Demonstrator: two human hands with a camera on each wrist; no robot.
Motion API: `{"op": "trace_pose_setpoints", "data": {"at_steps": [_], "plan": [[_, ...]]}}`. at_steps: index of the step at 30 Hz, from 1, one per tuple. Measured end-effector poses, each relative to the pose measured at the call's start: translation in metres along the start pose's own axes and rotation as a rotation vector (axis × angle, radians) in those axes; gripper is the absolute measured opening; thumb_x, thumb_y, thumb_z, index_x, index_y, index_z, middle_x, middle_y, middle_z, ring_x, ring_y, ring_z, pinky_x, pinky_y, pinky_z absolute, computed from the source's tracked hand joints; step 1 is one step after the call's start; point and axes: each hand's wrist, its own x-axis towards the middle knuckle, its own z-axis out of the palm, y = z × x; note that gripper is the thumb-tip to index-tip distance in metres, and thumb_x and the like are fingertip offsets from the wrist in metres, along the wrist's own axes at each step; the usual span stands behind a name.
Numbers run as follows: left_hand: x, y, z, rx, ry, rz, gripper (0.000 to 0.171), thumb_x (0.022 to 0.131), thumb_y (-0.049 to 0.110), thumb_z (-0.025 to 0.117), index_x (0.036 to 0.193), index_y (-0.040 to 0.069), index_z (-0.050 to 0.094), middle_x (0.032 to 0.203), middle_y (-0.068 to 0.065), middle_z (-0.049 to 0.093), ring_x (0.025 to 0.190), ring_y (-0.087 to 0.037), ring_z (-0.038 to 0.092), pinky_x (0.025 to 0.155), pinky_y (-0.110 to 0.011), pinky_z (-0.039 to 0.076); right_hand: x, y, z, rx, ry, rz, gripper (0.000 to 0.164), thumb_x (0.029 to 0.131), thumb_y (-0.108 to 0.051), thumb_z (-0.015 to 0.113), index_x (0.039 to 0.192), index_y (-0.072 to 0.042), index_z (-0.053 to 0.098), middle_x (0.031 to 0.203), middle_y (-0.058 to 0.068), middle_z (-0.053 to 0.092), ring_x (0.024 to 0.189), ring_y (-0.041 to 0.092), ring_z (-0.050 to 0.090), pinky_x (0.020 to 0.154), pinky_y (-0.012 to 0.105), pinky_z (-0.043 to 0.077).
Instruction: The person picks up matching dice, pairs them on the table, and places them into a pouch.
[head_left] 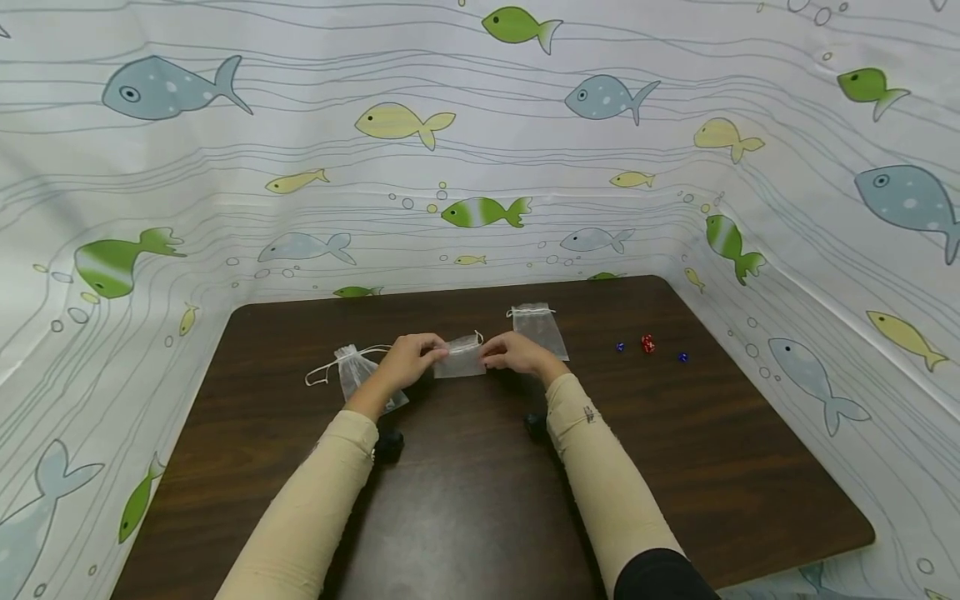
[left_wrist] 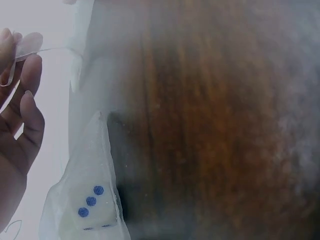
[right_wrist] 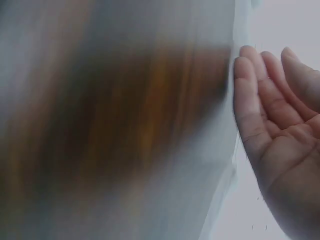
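Note:
A small sheer white drawstring bag (head_left: pixel 459 363) is between the two hands over the table. My left hand (head_left: pixel 408 360) pinches its upper left edge; the left wrist view shows thin see-through fabric and a cord at the fingertips. At the bag's right edge is my right hand (head_left: pixel 519 352). Its fingers (right_wrist: pixel 246 95) look nearly straight in the right wrist view, thumb apart, with nothing seen between them. Beside the left forearm lies a second sheer bag (head_left: pixel 351 372), partly hidden by it. Through its fabric in the left wrist view shows a white die (left_wrist: pixel 95 207) with blue dots.
A third sheer bag (head_left: pixel 542 331) lies flat behind the right hand. Further right on the brown table (head_left: pixel 465 500) are a small blue die (head_left: pixel 620 347), red dice (head_left: pixel 648 343) and another blue die (head_left: pixel 683 357). Fish-patterned sheeting (head_left: pixel 495 150) stands around the table.

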Motion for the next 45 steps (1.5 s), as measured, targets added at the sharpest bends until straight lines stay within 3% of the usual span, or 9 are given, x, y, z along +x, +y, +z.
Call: {"op": "trace_pose_setpoints", "data": {"at_steps": [7, 22, 29, 38, 43, 45], "plan": [[-0.003, 0.000, 0.000, 0.022, -0.011, 0.003, 0.016, 0.101, 0.023, 0.065, 0.104, 0.012, 0.075, 0.089, 0.000, 0.072, 0.081, -0.017, 0.064, 0.078, -0.040, 0.053, -0.017, 0.015, -0.027, 0.104, 0.081, 0.033, 0.031, 0.103, -0.004, 0.057, 0.132, 0.007, 0.061, 0.124, 0.020, 0.067, 0.115, 0.032, 0.064, 0.098, 0.039, 0.052], [-0.003, -0.006, 0.005, 0.021, -0.038, -0.025, 0.016, 0.100, 0.024, 0.066, 0.103, 0.012, 0.076, 0.091, 0.001, 0.072, 0.083, -0.016, 0.066, 0.079, -0.040, 0.055, -0.070, 0.074, -0.087, 0.057, 0.395, 0.186, 0.030, 0.104, -0.007, 0.058, 0.130, 0.008, 0.061, 0.123, 0.026, 0.063, 0.118, 0.041, 0.058, 0.104, 0.055, 0.045], [-0.005, -0.006, 0.005, 0.014, -0.057, -0.028, 0.017, 0.101, 0.024, 0.065, 0.104, 0.011, 0.075, 0.092, 0.001, 0.072, 0.086, -0.018, 0.067, 0.082, -0.043, 0.055, -0.092, 0.099, -0.101, 0.065, 0.467, 0.251, 0.031, 0.105, -0.006, 0.055, 0.133, 0.008, 0.058, 0.129, 0.027, 0.059, 0.121, 0.042, 0.055, 0.103, 0.053, 0.045], [-0.006, -0.008, 0.004, 0.016, -0.060, -0.042, 0.016, 0.101, 0.023, 0.065, 0.103, 0.011, 0.075, 0.092, 0.000, 0.072, 0.086, -0.019, 0.067, 0.083, -0.043, 0.055, -0.115, 0.121, -0.126, 0.129, 0.683, 0.298, 0.029, 0.105, -0.001, 0.052, 0.132, 0.009, 0.057, 0.130, 0.027, 0.058, 0.121, 0.041, 0.054, 0.094, 0.044, 0.046], [-0.005, -0.008, 0.004, 0.023, -0.065, -0.043, 0.016, 0.101, 0.022, 0.065, 0.104, 0.010, 0.075, 0.092, -0.001, 0.072, 0.086, -0.019, 0.067, 0.083, -0.043, 0.055, -0.122, 0.131, -0.131, 0.123, 0.830, 0.424, 0.029, 0.100, 0.001, 0.058, 0.129, 0.007, 0.061, 0.121, 0.023, 0.061, 0.108, 0.033, 0.059, 0.080, 0.031, 0.049], [-0.005, -0.008, 0.004, 0.025, -0.065, -0.038, 0.016, 0.101, 0.022, 0.065, 0.104, 0.010, 0.075, 0.092, -0.001, 0.072, 0.086, -0.019, 0.067, 0.082, -0.043, 0.055, -0.124, 0.134, -0.132, 0.115, 0.871, 0.470, 0.029, 0.098, 0.001, 0.061, 0.127, 0.006, 0.062, 0.120, 0.022, 0.061, 0.104, 0.034, 0.060, 0.078, 0.032, 0.051]]}}
